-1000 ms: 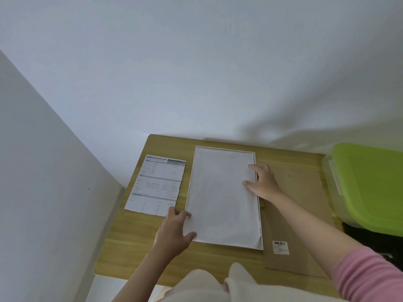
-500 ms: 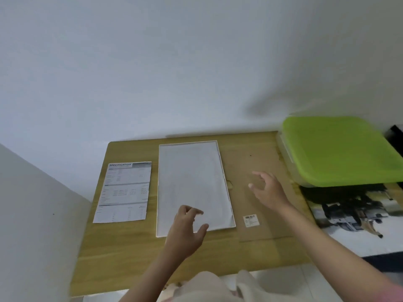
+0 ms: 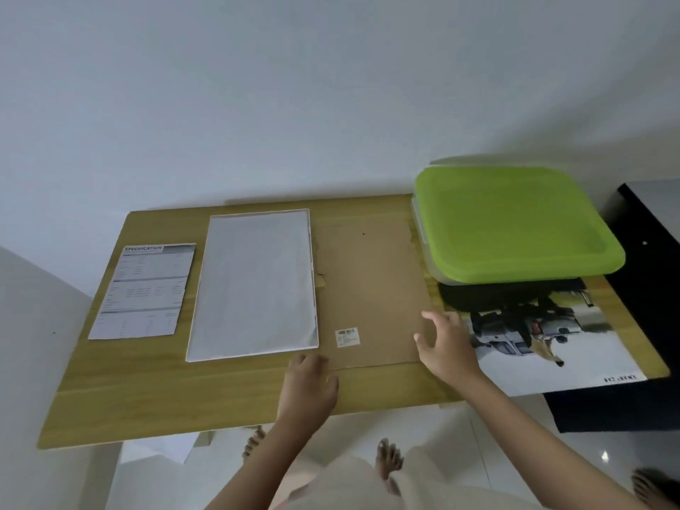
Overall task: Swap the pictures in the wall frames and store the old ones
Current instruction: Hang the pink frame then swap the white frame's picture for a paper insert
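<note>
A white-rimmed frame [image 3: 254, 285] lies flat on the wooden table [image 3: 147, 392], its pale sheet facing up. To its right lies a brown cardboard backing board [image 3: 371, 285] with a small barcode label [image 3: 347, 336]. A car poster [image 3: 544, 336] lies at the table's right end, partly under a storage box with a green lid [image 3: 515, 222]. My left hand [image 3: 311, 384] hovers over the board's near left corner, fingers relaxed. My right hand [image 3: 447, 344] hovers with spread fingers over the board's right edge, beside the poster. Neither hand holds anything.
A printed specification sheet [image 3: 143, 290] lies at the table's left. White walls stand behind and to the left. A black piece of furniture [image 3: 647, 252] stands on the right. My bare feet [image 3: 390, 458] are on the tiled floor below the table edge.
Both hands have left the frame and moved right, to the cardboard board. The view has swung right, bringing the green-lidded box and the car poster fully into sight.
</note>
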